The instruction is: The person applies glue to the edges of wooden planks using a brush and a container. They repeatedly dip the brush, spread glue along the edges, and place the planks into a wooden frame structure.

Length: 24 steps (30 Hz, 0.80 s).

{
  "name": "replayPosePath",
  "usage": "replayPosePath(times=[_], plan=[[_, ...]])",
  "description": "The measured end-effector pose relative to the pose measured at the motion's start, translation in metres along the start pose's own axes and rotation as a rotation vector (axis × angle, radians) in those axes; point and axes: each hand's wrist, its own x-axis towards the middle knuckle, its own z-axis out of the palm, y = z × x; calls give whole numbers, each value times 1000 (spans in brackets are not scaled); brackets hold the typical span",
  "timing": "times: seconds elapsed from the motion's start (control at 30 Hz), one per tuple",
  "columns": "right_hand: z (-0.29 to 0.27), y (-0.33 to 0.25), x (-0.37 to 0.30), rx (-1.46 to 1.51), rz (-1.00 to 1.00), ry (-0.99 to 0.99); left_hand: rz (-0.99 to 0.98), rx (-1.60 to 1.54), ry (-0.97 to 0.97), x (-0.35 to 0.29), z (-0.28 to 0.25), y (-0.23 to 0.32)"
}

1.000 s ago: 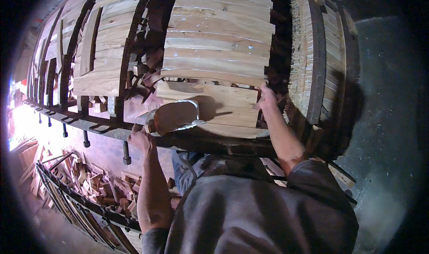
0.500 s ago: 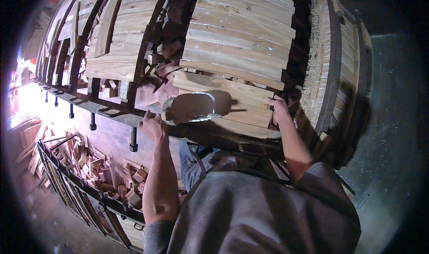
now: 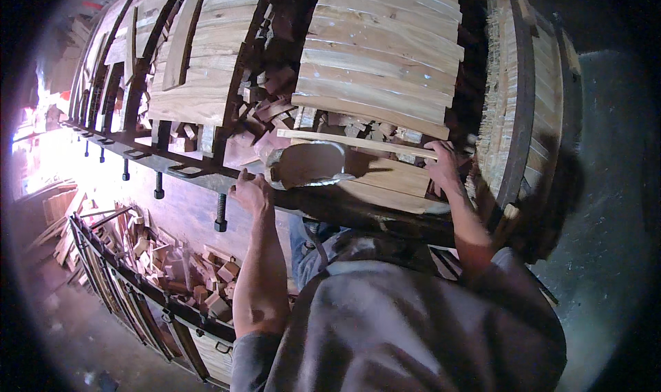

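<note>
My right hand (image 3: pixel 445 166) is closed around the right end of a narrow wooden board (image 3: pixel 365 142). That board stands tipped up, its thin edge showing, across the gap below the row of laid boards (image 3: pixel 379 61). Nearer me lie more flat boards (image 3: pixel 396 178). An oval brown container (image 3: pixel 313 164) with a whitish rim rests over their left part and throws a shadow to its right. Beside the container's left end, my left hand (image 3: pixel 253 191) has its fingers curled at the dark metal rail (image 3: pixel 206 173); what they grip, if anything, is hidden.
Wood offcuts (image 3: pixel 275 109) fill the gaps between the dark frame bars. Bolts (image 3: pixel 220 213) hang below the rail. At lower left, a second metal frame (image 3: pixel 138 289) stands beside a heap of wood blocks (image 3: pixel 206 275). Stacked boards (image 3: pixel 506 109) stand at the right.
The narrow board has tipped from lying flat onto its edge, my right hand raising its end; blocks beneath now show. My left hand stays by the container. The whole view has shifted slightly.
</note>
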Motion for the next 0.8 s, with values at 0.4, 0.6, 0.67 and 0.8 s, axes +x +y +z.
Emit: replayPosePath(times=[0.4, 0.6, 0.67, 0.8], plan=[[-1, -108, -16, 265, -382, -125, 617, -353, -430, -56, -59, 81], [66, -153, -31, 244, -381, -492, 563, -474, -554, -66, -69, 84], [62, -158, -27, 121, -469, -399, 634, -354, -507, -67, -71, 83], [67, -161, -20, 110, -573, -149, 693, -166, -468, -74, -74, 85]])
